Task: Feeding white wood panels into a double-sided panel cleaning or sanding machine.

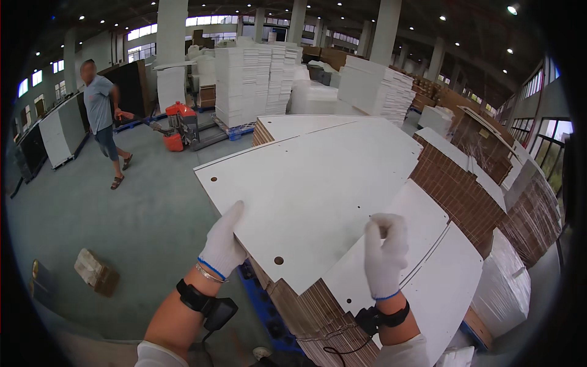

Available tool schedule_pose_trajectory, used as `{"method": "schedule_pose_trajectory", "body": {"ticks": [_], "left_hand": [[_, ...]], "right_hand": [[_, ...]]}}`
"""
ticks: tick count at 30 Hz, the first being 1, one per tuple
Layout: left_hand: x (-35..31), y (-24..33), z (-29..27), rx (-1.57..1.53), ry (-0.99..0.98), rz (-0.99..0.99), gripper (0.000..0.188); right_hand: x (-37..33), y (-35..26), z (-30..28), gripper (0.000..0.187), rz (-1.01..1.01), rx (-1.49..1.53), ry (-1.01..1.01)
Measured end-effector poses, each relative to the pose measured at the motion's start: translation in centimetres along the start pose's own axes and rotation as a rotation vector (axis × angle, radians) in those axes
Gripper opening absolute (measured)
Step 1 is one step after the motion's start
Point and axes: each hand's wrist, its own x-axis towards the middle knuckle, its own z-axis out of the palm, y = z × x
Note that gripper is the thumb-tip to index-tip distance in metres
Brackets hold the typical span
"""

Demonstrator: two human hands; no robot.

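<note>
A large white panel [306, 183] with small dark round holes lies slantwise on top of a stack of similar boards, its near corner projecting towards me. My left hand [223, 244], in a white knitted glove with a blue cuff, is closed on the panel's left edge, thumb on top and fingers hidden underneath. Beside the panel's right edge is my right hand [386, 254], gloved the same way, with fingers curled towards the thumb. Whether anything is between them is hidden. Under it lie other white boards [428, 275] of the stack. Dark straps circle both wrists.
The stack's brown edges [318, 318] rest on a blue pallet [263, 306]. At left a person [101, 116] holds the handle of a red pallet jack [178, 125]. More board stacks [254, 82] stand behind, and wrapped ones [501, 281] at right. A small carton [96, 272] lies on the floor.
</note>
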Motion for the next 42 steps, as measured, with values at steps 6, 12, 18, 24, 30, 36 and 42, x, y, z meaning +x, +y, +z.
{"method": "schedule_pose_trajectory", "body": {"ticks": [6, 12, 18, 24, 30, 36, 42], "left_hand": [[-1.0, -0.5, -0.5, 0.014, 0.028, -0.002, 0.035], [-7.6, 0.7, -4.9, 0.070, 0.050, 0.079, 0.033], [-18.9, 2.6, -10.9, 0.197, 0.180, 0.263, 0.035], [-32.7, 2.3, -12.9, 0.208, 0.296, 0.481, 0.049], [-48.5, -0.4, -12.2, 0.224, 0.568, 0.735, 0.054], [-60.5, -5.2, -14.0, 0.164, 0.845, 0.889, 0.045], [-68.2, -10.4, -14.5, 0.039, 0.987, 1.040, 0.042]], "right_hand": [[4.2, 12.5, -0.7, 0.048, 1.007, 1.263, -0.127], [2.5, 12.7, 3.6, 0.043, 0.947, 1.381, -0.061], [-3.4, 6.8, 4.9, 0.043, 0.931, 1.623, -0.380], [-8.5, -0.4, 8.7, 0.047, 0.919, 1.687, -0.687], [-16.6, -10.5, 11.1, 0.051, 0.819, 1.723, -1.088], [-25.4, -18.1, 12.6, 0.051, 0.949, 1.750, -1.409], [-34.6, -24.2, 14.1, 0.043, 0.958, 1.593, -1.654]]}}
